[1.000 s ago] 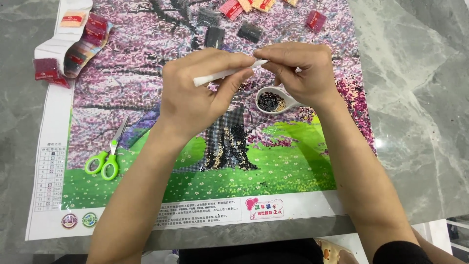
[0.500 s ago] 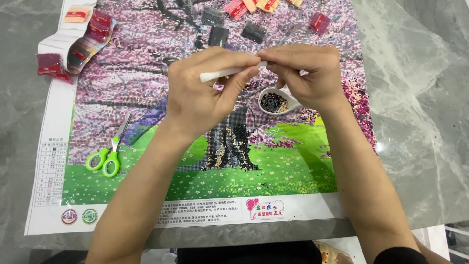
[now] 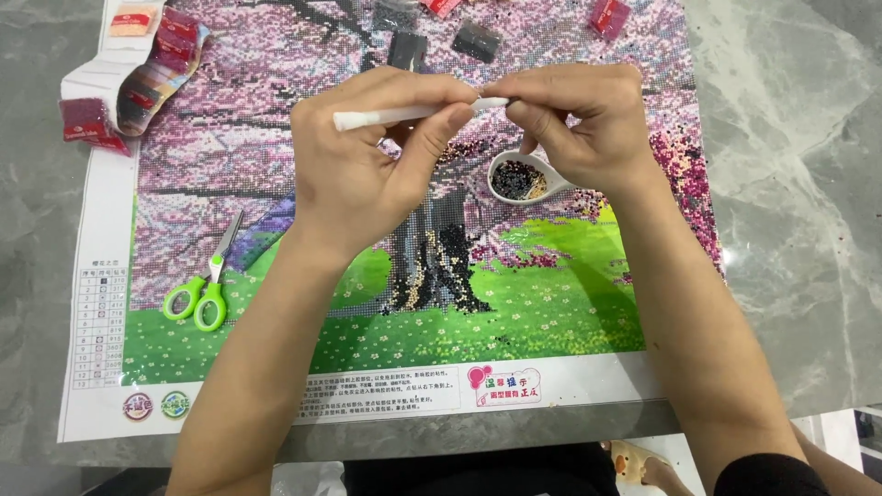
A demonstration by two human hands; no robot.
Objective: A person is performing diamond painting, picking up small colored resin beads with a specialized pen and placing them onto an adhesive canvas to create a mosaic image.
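Note:
My left hand (image 3: 367, 165) grips a white applicator pen (image 3: 395, 116), held level above a bead picture canvas (image 3: 276, 165) of a pink blossom tree on green grass. My right hand (image 3: 579, 124) pinches the pen's tip between thumb and fingers. Just below my right hand sits a small white tray (image 3: 522, 179) holding dark and pale beads, resting on the canvas beside the tree trunk.
Green-handled scissors (image 3: 204, 285) lie on the canvas at the left. Small bead bags (image 3: 138, 64) in red, pink and grey are spread along the canvas top and its left corner. The canvas lies on a grey marble table (image 3: 799, 184), its printed white border near the front edge.
Both hands, still joined at the pen, have shifted slightly up and left in view. The pen now lies more level. The view has dipped a little.

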